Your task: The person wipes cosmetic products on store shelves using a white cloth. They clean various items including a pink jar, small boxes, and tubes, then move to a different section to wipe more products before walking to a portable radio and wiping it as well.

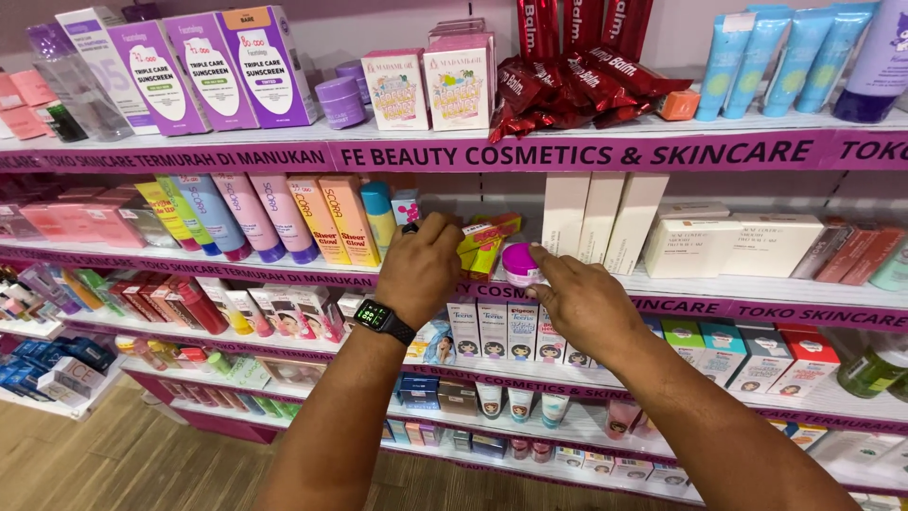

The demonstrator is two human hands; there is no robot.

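Observation:
My left hand (423, 268), with a black watch on the wrist and a ring on one finger, reaches onto the second shelf and closes on a small yellow and orange box (484, 246). My right hand (579, 295) touches a small jar with a pink lid (518, 263) standing on the same shelf, fingers around its right side. The jar stands just right of the yellow boxes.
Pink-edged shelves (567, 154) carry cosmetics: purple boxes (227, 66) top left, red packets (577, 85) top middle, tubes (246, 213) left of my hands, tall white boxes (596, 213) to the right. Lower shelves hold several small boxes. Wooden floor (113, 454) lies below left.

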